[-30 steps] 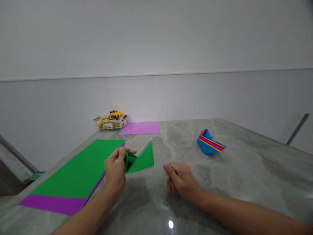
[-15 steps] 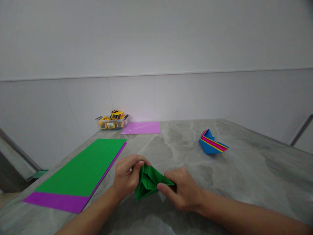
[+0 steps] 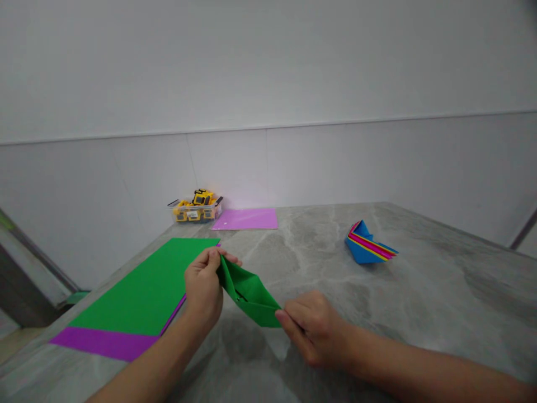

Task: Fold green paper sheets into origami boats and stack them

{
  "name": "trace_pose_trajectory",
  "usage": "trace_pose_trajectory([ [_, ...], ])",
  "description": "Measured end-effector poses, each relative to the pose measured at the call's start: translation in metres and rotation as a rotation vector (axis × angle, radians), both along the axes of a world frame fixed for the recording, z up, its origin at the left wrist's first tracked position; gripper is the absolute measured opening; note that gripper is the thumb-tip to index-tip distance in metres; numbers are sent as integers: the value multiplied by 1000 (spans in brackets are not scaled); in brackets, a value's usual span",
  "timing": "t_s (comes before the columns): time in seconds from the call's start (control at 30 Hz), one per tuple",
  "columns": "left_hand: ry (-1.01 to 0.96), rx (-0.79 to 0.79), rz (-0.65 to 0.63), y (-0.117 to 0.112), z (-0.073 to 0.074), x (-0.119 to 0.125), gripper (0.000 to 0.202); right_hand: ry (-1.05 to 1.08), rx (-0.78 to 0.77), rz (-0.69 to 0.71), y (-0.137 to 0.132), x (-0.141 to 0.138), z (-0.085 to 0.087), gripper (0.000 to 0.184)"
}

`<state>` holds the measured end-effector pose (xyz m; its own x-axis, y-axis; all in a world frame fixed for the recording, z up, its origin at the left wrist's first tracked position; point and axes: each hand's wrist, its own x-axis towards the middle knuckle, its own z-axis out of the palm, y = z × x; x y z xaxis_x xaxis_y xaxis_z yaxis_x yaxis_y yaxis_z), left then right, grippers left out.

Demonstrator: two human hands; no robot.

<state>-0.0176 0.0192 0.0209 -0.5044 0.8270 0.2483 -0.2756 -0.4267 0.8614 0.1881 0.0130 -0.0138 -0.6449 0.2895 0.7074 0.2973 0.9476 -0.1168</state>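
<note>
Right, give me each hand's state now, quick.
Left hand: closed, pinching the upper end of the folded green paper boat.
Right hand: closed, pinching the boat's lower end.

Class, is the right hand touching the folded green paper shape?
Touching. The head view shows the right hand pinching the folded green paper shape at one end.

A grey table [image 3: 319, 240] bears coloured sheets [image 3: 142, 291], a box [image 3: 197, 214], blue origami [image 3: 364, 246].
</note>
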Motion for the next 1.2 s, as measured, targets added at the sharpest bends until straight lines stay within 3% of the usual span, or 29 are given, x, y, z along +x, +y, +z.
trace_pose_trajectory([
  [0.17, -151, -47, -1, 1, 12, -3, 12, 59, 47, -5, -1, 1, 0, 36],
  [0.33, -206, -68, -54, 3, 15, -4, 14, 124, 79, -2, -3, 2, -3, 34],
  [0.43, -129, -27, -280, -3, 8, 2, 17, 175, 63, -51, -4, 2, -5, 36],
  [0.6, -107, -78, -793, -16, -10, 15, 49, 167, -38, -141, 0, 5, -6, 36],
  [0.67, -107, -60, -895, -17, -16, 17, 57, 159, -108, -160, 1, 5, -6, 36],
  [0.8, -140, -55, -794, -14, -22, 20, 49, 155, -255, -162, 3, 2, -8, 37],
  [1.0, -155, -174, -580, -12, -14, 25, 43, 38, -391, -121, -1, -4, -12, 36],
  [1.1, -105, -240, -554, -14, -11, 25, 45, -19, -488, -89, -1, -3, -12, 39],
  [1.2, 27, -306, -630, -17, -15, 26, 43, 30, -633, -80, 2, -2, -12, 49],
])
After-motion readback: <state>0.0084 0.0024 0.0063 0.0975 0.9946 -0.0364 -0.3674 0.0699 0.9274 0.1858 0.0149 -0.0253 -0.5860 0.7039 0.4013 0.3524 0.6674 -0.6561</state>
